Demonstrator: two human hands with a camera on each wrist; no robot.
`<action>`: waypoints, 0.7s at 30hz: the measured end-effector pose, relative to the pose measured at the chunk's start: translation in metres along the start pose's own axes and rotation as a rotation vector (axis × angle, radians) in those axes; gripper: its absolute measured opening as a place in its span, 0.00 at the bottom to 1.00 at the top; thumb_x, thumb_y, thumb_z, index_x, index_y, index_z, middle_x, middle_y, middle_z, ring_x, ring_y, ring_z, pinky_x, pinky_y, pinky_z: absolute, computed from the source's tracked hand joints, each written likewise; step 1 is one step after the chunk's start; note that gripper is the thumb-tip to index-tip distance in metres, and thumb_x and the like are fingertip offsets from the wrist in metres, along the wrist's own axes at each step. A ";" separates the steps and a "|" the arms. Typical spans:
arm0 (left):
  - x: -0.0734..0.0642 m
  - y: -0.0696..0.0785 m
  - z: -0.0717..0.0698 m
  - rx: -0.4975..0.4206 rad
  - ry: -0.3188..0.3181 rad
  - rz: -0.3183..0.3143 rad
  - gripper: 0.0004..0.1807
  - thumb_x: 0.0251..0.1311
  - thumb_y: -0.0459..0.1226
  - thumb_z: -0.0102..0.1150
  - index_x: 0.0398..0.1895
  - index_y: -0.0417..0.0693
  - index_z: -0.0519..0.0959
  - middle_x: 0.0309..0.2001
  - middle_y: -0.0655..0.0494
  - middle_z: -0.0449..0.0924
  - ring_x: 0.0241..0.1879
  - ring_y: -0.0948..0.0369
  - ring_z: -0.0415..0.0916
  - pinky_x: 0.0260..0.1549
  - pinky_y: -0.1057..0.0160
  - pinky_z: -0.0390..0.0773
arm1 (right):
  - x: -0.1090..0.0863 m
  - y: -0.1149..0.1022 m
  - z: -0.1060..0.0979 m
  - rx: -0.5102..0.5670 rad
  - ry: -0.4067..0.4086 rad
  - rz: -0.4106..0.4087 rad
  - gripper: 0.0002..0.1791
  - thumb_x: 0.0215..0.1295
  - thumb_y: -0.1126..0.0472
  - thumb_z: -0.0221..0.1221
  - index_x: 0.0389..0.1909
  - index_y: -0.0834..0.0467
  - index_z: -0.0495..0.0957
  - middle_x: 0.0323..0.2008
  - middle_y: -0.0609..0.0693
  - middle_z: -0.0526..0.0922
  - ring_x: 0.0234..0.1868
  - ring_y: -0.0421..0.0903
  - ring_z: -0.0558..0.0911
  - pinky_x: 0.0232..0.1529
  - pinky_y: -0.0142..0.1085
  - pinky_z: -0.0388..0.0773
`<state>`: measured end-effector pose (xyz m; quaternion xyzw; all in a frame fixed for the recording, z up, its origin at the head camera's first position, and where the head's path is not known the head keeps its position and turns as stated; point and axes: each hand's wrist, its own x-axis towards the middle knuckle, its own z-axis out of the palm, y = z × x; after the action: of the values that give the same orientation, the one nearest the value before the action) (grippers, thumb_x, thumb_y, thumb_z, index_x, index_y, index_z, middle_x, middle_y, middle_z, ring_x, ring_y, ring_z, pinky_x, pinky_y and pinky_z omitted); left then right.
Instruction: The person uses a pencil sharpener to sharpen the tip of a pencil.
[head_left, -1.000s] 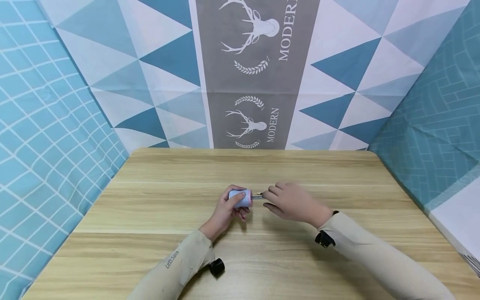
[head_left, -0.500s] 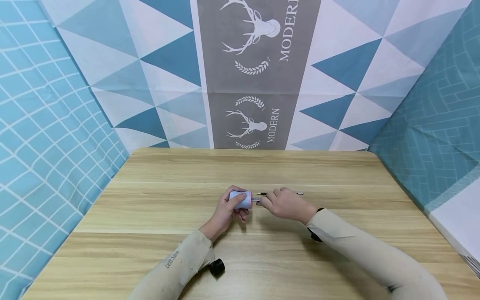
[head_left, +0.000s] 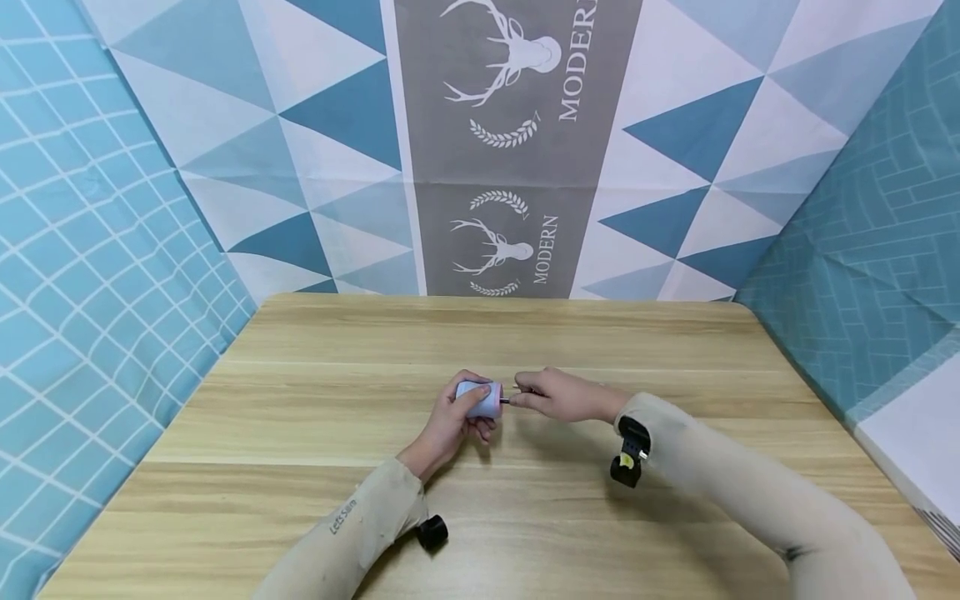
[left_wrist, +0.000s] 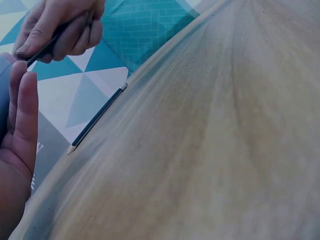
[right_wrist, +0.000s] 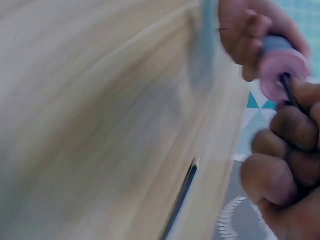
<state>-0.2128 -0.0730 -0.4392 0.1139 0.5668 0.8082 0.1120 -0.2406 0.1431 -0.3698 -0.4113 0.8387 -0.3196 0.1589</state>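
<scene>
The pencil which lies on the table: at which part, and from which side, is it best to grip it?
Probably mid-shaft, away from the pointed tip, pinching across the pencil from above: it is slim, straight and lies flat on the table.

Behind the far edge of the tabletop [head_left: 480, 333], the grey wall panel [head_left: 487, 171] carries the word "MODERN" twice in white capitals, both turned sideways and running upward: the lower word [head_left: 546, 250] whole and nearer the tabletop, the upper word [head_left: 575, 71] higher above it, its last letter cut by the view's top edge. Over the near part of the tabletop, the left sleeve [head_left: 360, 537] bears small dark print [head_left: 342, 517] that seems to read "LetsSlim", its end too small to be sure
</scene>
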 end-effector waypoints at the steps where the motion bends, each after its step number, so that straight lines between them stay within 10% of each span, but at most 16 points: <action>1: 0.000 0.001 0.000 -0.005 -0.002 0.004 0.05 0.69 0.36 0.51 0.45 0.47 0.72 0.24 0.48 0.78 0.14 0.62 0.77 0.13 0.66 0.80 | 0.001 -0.001 -0.002 0.097 -0.041 0.069 0.16 0.77 0.58 0.50 0.27 0.56 0.64 0.17 0.42 0.61 0.15 0.36 0.59 0.16 0.29 0.58; 7: -0.002 0.001 -0.001 -0.027 -0.024 0.028 0.04 0.68 0.35 0.51 0.42 0.53 0.74 0.21 0.49 0.78 0.14 0.62 0.77 0.12 0.66 0.80 | 0.003 0.000 -0.008 0.677 -0.224 0.383 0.16 0.79 0.55 0.46 0.31 0.60 0.66 0.11 0.43 0.56 0.09 0.36 0.55 0.08 0.28 0.50; 11: -0.001 0.000 -0.002 -0.026 -0.045 0.033 0.05 0.67 0.35 0.52 0.42 0.54 0.74 0.22 0.49 0.79 0.14 0.62 0.77 0.12 0.65 0.80 | 0.002 0.002 -0.010 0.873 -0.287 0.466 0.16 0.80 0.54 0.44 0.32 0.58 0.66 0.09 0.41 0.53 0.07 0.33 0.54 0.06 0.25 0.49; 16: -0.002 0.001 -0.001 -0.027 -0.050 0.039 0.04 0.67 0.35 0.52 0.43 0.51 0.74 0.22 0.49 0.79 0.14 0.62 0.77 0.12 0.64 0.80 | 0.001 0.001 -0.009 0.870 -0.279 0.469 0.14 0.79 0.53 0.45 0.36 0.59 0.68 0.10 0.41 0.54 0.08 0.33 0.54 0.08 0.25 0.49; 21: -0.001 0.001 -0.001 -0.011 -0.049 0.042 0.04 0.68 0.35 0.51 0.42 0.52 0.74 0.21 0.49 0.79 0.14 0.62 0.76 0.12 0.64 0.80 | -0.002 -0.002 -0.012 0.576 -0.165 0.432 0.19 0.79 0.49 0.46 0.41 0.63 0.69 0.11 0.45 0.63 0.11 0.38 0.60 0.12 0.29 0.57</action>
<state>-0.2124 -0.0749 -0.4386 0.1449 0.5568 0.8106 0.1096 -0.2441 0.1487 -0.3596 -0.1879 0.7662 -0.4672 0.3991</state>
